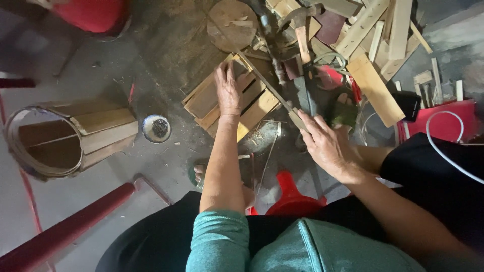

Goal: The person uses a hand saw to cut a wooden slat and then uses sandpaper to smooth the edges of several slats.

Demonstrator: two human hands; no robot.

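Fingers: left hand (228, 90) flat on wooden slats (252, 108) | right hand (325, 143) clamped on long blade (269, 85)

Small woodworking shop, floor-level work. Bare grey concrete floor (91, 176), stained and strewn with shavings and splinters. Heap of pale sawn wooden offcuts and slats (375, 45) piled toward the far right corner of the floor. Round wooden disc (229, 22) lies at the far edge, beside a hatchet with a wooden handle (302, 35). Half-built barrel of curved wooden staves bound by a hoop (55, 138) lies on its side at the left edge. The person sits low over a small red plastic stool (292, 199).
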